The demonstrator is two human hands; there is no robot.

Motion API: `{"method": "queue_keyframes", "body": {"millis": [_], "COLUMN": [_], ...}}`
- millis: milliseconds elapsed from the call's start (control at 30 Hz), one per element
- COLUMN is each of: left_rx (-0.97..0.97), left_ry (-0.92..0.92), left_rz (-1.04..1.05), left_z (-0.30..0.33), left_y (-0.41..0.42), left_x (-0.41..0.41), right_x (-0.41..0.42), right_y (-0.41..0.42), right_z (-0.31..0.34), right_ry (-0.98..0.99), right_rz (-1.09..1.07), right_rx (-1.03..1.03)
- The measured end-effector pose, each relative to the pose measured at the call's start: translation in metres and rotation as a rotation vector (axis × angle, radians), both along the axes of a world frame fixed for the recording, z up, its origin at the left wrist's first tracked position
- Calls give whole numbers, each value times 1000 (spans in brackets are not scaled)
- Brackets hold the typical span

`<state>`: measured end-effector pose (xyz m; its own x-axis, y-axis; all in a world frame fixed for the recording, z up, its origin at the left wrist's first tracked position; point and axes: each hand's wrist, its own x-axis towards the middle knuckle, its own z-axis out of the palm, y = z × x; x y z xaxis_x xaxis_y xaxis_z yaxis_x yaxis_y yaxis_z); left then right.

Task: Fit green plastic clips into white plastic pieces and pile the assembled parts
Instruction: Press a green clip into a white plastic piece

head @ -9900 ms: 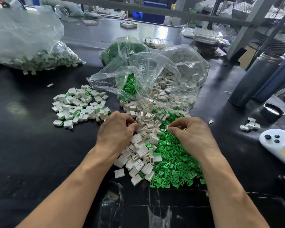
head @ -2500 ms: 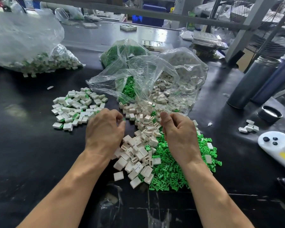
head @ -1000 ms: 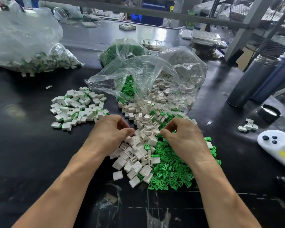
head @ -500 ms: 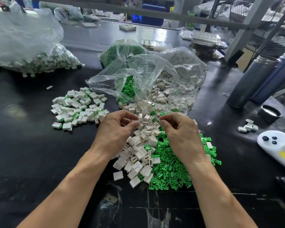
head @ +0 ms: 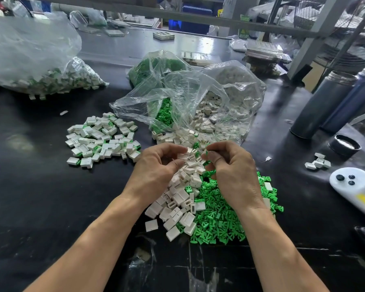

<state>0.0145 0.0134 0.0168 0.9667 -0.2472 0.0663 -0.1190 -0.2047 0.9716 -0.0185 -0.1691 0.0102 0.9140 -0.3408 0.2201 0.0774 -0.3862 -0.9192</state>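
Two bare arms reach in from 6 o'clock over the black desk (head: 40, 197). Just past them sits a heap of loose white pieces (head: 177, 203), and a heap of green clips (head: 219, 218) touches it on the 3 o'clock side.

The left hand (head: 156, 167) hangs over the white heap with its fingers curled; it seems to hold a white piece, but the fingers hide it, so I cannot tell. The right hand (head: 232, 165) is just beside it at 3 o'clock. Its thumb and fingers pinch one small green clip (head: 207, 153), lifted a little above the heaps.

At 10 o'clock from the hands lies the pile of finished parts (head: 102, 138), white with bits of green showing. At 12 o'clock an open clear bag (head: 188, 98) spills white and green bits onto the desk. Far off at 10 o'clock a big bag (head: 30, 55) holds more parts.

At 2 o'clock two tall bottles (head: 325, 102) lean side by side, with a round black lid (head: 345, 145) near them. At 3 o'clock sit a few white pieces (head: 318, 163) and a white controller (head: 352, 182)
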Motion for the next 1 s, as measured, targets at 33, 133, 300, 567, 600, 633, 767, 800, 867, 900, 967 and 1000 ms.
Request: {"method": "queue_keyframes", "body": {"millis": [33, 133, 300, 567, 600, 633, 767, 800, 867, 900, 967, 1000], "left_rx": [-7, -31, -82, -385, -424, -458, -500, -492, -468, -451, -416, -398], "left_ry": [1, 6, 17, 186, 208, 226, 242, 235, 214, 199, 166, 148], "left_rz": [-2, -9, -20, -104, -115, -126, -151, -152, -147, -140, -115, -104], "left_z": [0, 0, 0, 2, 3, 2, 2, 1, 1, 1, 1, 0], "left_y": [0, 0, 0, 1, 1, 1, 0, -1, -1, -1, -3, -4], "left_x": [0, 1, 2, 6, 6, 7, 7, 7, 6, 6, 5, 4], "right_x": [0, -1, -2, -4, -4, -4, -4, -5, -5, -6, -6, -5], "right_y": [0, 0, 2, 3, 3, 3, 6, 7, 7, 7, 9, 10], "right_z": [0, 1, 2, 6, 6, 6, 8, 9, 11, 10, 8, 7], "right_ry": [-5, -6, -9, -32, -41, -50, -82, -91, -104, -102, -88, -80], "right_rz": [7, 26, 45, 6, 6, 9, 33, 46, 83, 104, 138, 155], "right_rx": [14, 48, 85, 68, 82, 103, 235, 286, 381, 407, 442, 470]}}
